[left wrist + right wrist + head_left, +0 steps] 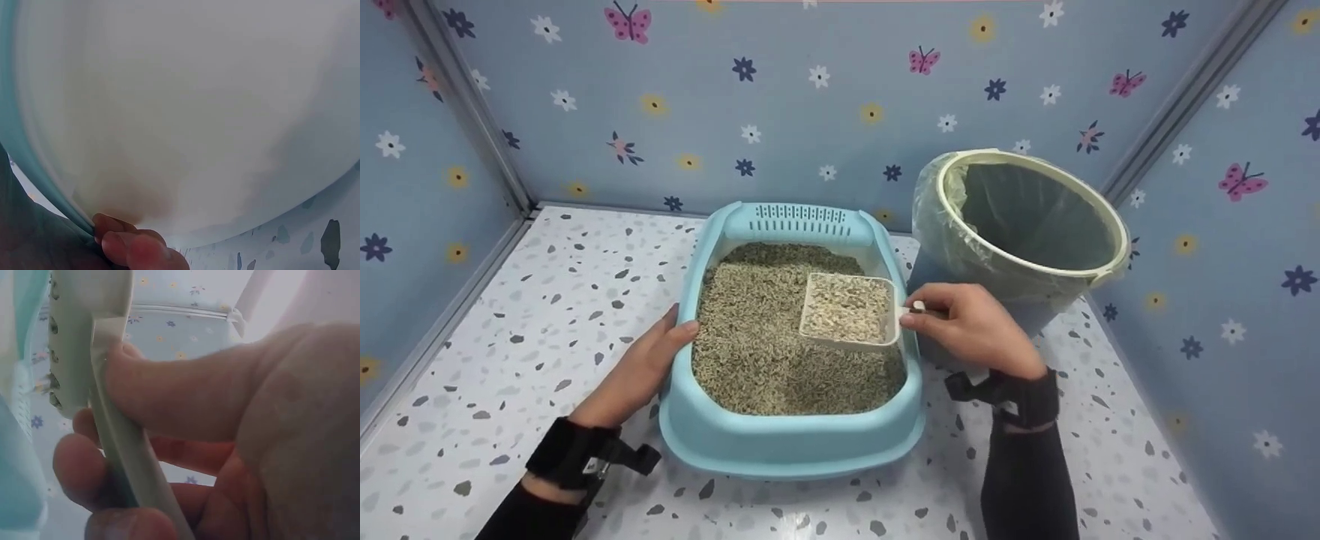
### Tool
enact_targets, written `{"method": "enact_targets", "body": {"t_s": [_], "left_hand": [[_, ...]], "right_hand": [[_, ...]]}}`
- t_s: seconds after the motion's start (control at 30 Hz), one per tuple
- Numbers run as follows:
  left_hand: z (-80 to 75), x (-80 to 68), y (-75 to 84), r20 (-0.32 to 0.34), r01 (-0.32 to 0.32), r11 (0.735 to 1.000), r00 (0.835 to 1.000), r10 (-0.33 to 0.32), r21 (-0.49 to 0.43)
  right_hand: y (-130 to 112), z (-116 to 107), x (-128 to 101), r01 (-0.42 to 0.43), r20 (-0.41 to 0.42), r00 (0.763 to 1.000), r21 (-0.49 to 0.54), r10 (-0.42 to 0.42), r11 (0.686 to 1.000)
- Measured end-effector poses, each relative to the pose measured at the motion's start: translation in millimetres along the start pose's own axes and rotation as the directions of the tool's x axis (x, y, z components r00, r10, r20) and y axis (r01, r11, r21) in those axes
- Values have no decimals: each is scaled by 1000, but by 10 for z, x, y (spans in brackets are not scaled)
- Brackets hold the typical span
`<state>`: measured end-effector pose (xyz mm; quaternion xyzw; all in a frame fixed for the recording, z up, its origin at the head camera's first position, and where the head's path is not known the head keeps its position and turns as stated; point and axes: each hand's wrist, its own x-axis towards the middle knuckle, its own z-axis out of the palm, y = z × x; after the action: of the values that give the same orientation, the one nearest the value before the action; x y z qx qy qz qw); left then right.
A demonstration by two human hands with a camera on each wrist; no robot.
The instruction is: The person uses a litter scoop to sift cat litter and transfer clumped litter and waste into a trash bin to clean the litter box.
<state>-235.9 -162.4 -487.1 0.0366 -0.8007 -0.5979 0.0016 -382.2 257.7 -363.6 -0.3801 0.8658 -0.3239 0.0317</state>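
A light blue litter tray (791, 442) full of grey-green pellets (757, 352) sits on the speckled floor. My right hand (971, 326) grips the handle of a cream scoop (847, 309) heaped with pellets, held level over the tray's right side. In the right wrist view the thumb and fingers wrap the scoop handle (121, 439). My left hand (641, 367) holds the tray's left rim, thumb over the edge. In the left wrist view fingertips (135, 247) press under the tray wall (185, 112).
A cream bin (1027, 225) lined with a clear bag stands just right of the tray, behind my right hand. Blue flowered walls (825, 97) close in the back and both sides. Speckled floor (547, 300) lies to the left of the tray.
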Motion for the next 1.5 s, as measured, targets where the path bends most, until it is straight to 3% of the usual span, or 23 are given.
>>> {"method": "enact_targets", "body": {"t_s": [0.13, 0.27, 0.47, 0.67, 0.8, 1.0, 1.17, 1.33, 1.5], "left_hand": [[3, -6, -20, -10, -1, 1000, 1000, 1, -8], [13, -4, -15, 0, -7, 1000, 1000, 7, -9], [-13, -27, 7, -16, 3, 1000, 1000, -3, 1], [-18, -4, 37, 2, 9, 1000, 1000, -9, 8], [-21, 2, 49, 2, 13, 1000, 1000, -13, 7], [-13, 15, 46, 21, 7, 1000, 1000, -7, -20], [-13, 21, 29, 11, 8, 1000, 1000, -8, -11], [5, 5, 25, 18, 16, 1000, 1000, -16, 1], [22, -6, 6, -2, 13, 1000, 1000, -13, 14]], "right_hand": [[-45, 68, 51, 23, 13, 1000, -18, -23, 1000], [-13, 2, -18, -17, 3, 1000, -18, 17, 1000], [-44, 65, 73, -7, 71, 997, 17, 6, 1000], [-6, 6, 0, -40, 43, 998, 24, 39, 999], [-39, 58, 49, -6, 87, 996, 30, 4, 1000], [3, -10, -54, -30, 26, 999, 20, 29, 999], [-52, 67, 26, 8, 56, 998, 6, -8, 1000], [-45, 9, -69, -30, -20, 999, 4, 30, 1000], [-51, 87, 0, -5, 33, 999, -8, 5, 1000]]}}
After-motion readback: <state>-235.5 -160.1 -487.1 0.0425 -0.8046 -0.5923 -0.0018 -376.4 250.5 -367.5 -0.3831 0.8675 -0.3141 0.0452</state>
